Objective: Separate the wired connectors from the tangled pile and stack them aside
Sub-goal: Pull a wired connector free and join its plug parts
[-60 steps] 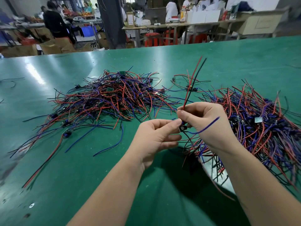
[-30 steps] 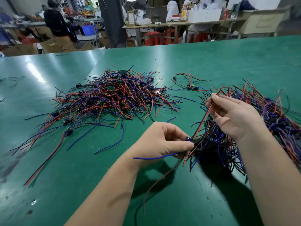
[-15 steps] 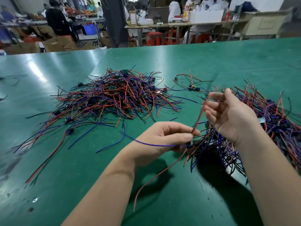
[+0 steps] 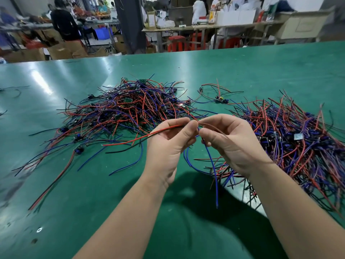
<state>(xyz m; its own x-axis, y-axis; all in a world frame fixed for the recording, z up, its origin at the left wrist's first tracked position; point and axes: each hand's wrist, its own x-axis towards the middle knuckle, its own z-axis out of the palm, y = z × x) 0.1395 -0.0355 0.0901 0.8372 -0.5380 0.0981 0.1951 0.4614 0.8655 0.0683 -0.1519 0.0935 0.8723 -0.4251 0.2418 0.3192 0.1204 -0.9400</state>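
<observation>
Teasing one wired connector [image 4: 164, 130] free just above a green table [image 4: 93, 193], a worker pinches its red and black leads in the left hand [image 4: 168, 146] and grips the other end with the curled fingertips of the right hand [image 4: 229, 144], while its blue leads [image 4: 212, 165] hang down between the wrists. A broad heap [image 4: 130, 109] of wired parts lies beyond the left hand, and a denser heap [image 4: 298, 139] lies beside the right. Which one is the sorted stack cannot be told, but with both so large the job looks far from finished.

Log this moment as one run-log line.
left hand: pinches red wire | right hand: pinches second red wire | blue wire: hangs between hands | table: left pile, right pile
</observation>
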